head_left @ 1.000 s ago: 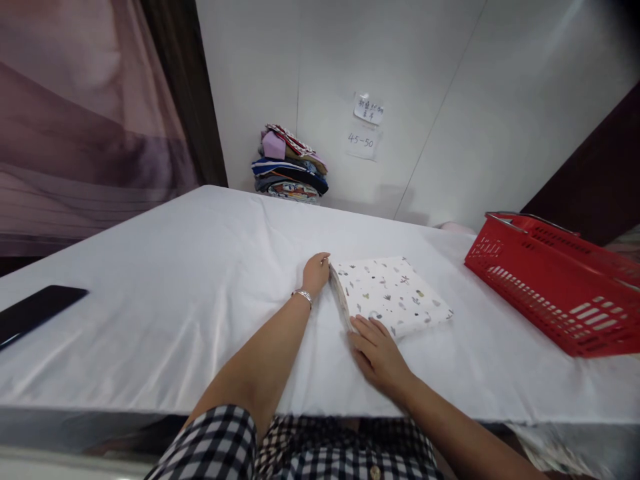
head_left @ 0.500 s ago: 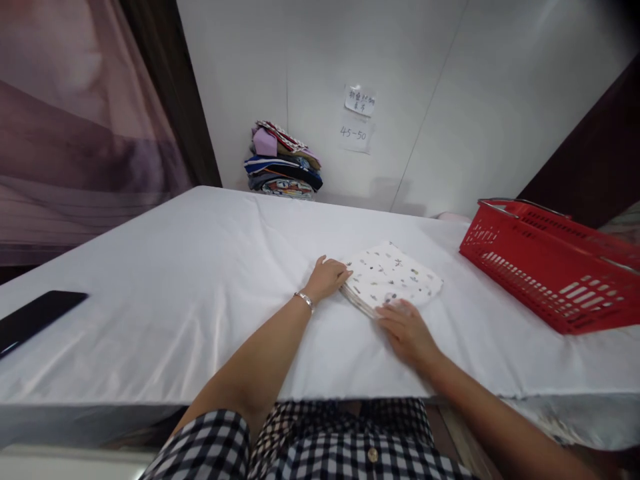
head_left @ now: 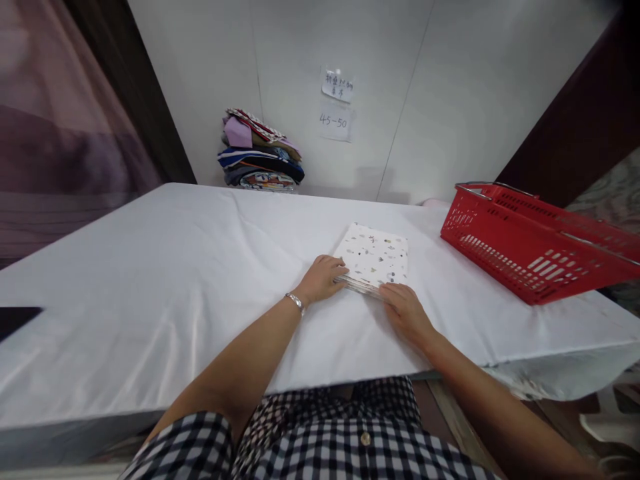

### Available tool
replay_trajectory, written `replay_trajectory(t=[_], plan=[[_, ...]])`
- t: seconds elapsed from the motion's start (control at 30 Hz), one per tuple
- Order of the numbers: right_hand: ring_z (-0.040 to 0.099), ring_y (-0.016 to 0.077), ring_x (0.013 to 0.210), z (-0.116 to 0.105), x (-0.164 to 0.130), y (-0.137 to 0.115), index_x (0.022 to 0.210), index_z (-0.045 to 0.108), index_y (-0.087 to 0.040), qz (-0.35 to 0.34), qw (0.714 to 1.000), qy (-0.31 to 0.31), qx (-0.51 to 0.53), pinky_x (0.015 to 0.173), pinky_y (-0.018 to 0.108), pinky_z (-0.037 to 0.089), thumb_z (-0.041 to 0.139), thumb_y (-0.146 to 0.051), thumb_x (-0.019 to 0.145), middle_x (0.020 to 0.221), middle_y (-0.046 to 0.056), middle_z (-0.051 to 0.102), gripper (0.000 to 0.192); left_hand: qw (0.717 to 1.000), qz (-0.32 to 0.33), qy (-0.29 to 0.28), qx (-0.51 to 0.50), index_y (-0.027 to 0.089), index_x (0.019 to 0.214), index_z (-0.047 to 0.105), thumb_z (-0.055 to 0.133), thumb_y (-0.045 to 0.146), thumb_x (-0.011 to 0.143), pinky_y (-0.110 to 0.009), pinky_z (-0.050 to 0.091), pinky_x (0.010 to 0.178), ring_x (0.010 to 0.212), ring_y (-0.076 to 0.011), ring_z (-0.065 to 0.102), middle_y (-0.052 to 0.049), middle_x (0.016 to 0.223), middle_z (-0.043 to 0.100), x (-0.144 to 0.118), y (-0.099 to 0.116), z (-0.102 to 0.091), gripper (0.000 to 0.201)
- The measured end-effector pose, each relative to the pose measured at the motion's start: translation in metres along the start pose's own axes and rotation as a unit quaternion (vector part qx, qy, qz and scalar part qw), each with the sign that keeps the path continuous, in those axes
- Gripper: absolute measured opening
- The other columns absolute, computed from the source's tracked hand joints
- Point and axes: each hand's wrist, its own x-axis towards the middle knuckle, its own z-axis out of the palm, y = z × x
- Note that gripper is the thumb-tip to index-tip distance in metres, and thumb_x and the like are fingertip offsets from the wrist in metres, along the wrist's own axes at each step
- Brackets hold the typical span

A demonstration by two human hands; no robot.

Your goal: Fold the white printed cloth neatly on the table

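A folded white cloth with small printed motifs (head_left: 374, 255) lies flat on the white-sheeted table (head_left: 175, 267), a little right of centre. My left hand (head_left: 321, 277), with a bracelet at the wrist, rests its fingers on the cloth's near left corner. On the near right corner lies my right hand (head_left: 404, 309), fingers flat against the edge. Both hands press the folded stack's near edge and neither lifts it.
A red plastic basket (head_left: 525, 237) stands on the table at the right. A pile of folded coloured clothes (head_left: 260, 155) sits at the back against the wall, under two paper notes (head_left: 336, 103). A dark flat object (head_left: 15, 319) lies at the left edge.
The folded cloth has been turned and slid away from me, its stacked edge now facing me. Both hands moved with it onto its near edge. The view shifted left.
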Motion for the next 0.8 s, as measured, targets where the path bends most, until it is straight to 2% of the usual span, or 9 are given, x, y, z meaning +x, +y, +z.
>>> replay_trajectory(t=[0.13, 0.27, 0.4, 0.53, 0.67, 0.8], plan=[[0.052, 0.0242, 0.109, 0.012, 0.009, -0.001, 0.121, 0.054, -0.019, 0.012, 1.0, -0.02, -0.015, 0.09, 0.043, 0.042, 0.043, -0.021, 0.089, 0.12, 0.01, 0.06, 0.034, 0.999, -0.026, -0.043, 0.013, 0.029, 0.103, 0.066, 0.057, 0.024, 0.081, -0.039, 0.035, 0.096, 0.107, -0.0214, 0.051, -0.005, 0.109, 0.062, 0.001, -0.003, 0.006, 0.024], [0.054, 0.0234, 0.106, 0.021, 0.008, 0.001, 0.119, 0.056, -0.021, 0.02, 1.0, -0.013, -0.007, 0.087, 0.041, 0.042, 0.041, -0.019, 0.091, 0.118, 0.008, 0.061, 0.032, 1.0, -0.006, -0.021, 0.017, 0.028, 0.098, 0.067, 0.056, 0.025, 0.082, -0.037, 0.039, 0.09, 0.102, -0.0212, 0.053, -0.005, 0.104, 0.063, 0.001, -0.009, 0.009, 0.02], [0.057, 0.0217, 0.098, 0.014, 0.016, -0.001, 0.109, 0.061, -0.022, 0.039, 0.999, -0.031, 0.006, 0.084, 0.037, 0.044, 0.042, -0.023, 0.091, 0.11, 0.006, 0.064, 0.025, 1.0, 0.011, -0.001, 0.027, 0.026, 0.096, 0.067, 0.058, 0.026, 0.081, -0.036, 0.039, 0.087, 0.1, -0.0211, 0.054, -0.005, 0.101, 0.064, 0.001, -0.007, 0.009, 0.018], [0.057, 0.0211, 0.089, 0.009, 0.03, -0.005, 0.102, 0.063, -0.021, 0.061, 0.997, -0.049, 0.009, 0.078, 0.034, 0.044, 0.044, -0.027, 0.091, 0.099, 0.006, 0.065, 0.023, 1.0, -0.008, -0.005, 0.022, 0.026, 0.099, 0.066, 0.058, 0.035, 0.083, -0.036, 0.039, 0.089, 0.102, -0.0211, 0.052, -0.005, 0.104, 0.063, 0.002, -0.002, 0.006, 0.021], [0.055, 0.0219, 0.086, 0.017, 0.033, -0.004, 0.102, 0.064, -0.021, 0.071, 0.997, -0.04, -0.006, 0.076, 0.036, 0.044, 0.044, -0.026, 0.091, 0.097, 0.007, 0.064, 0.024, 0.999, -0.017, -0.028, 0.029, 0.028, 0.102, 0.066, 0.051, 0.033, 0.087, -0.036, 0.038, 0.091, 0.102, -0.0205, 0.052, -0.004, 0.105, 0.061, 0.002, -0.003, 0.007, 0.022], [0.054, 0.0213, 0.085, 0.024, 0.03, -0.002, 0.101, 0.066, -0.022, 0.087, 0.996, -0.02, 0.005, 0.075, 0.036, 0.043, 0.043, -0.026, 0.092, 0.096, 0.007, 0.063, 0.025, 0.999, -0.014, -0.024, 0.023, 0.028, 0.101, 0.066, 0.05, 0.031, 0.087, -0.035, 0.039, 0.088, 0.098, -0.0199, 0.052, -0.004, 0.101, 0.061, 0.003, -0.007, 0.009, 0.021]])
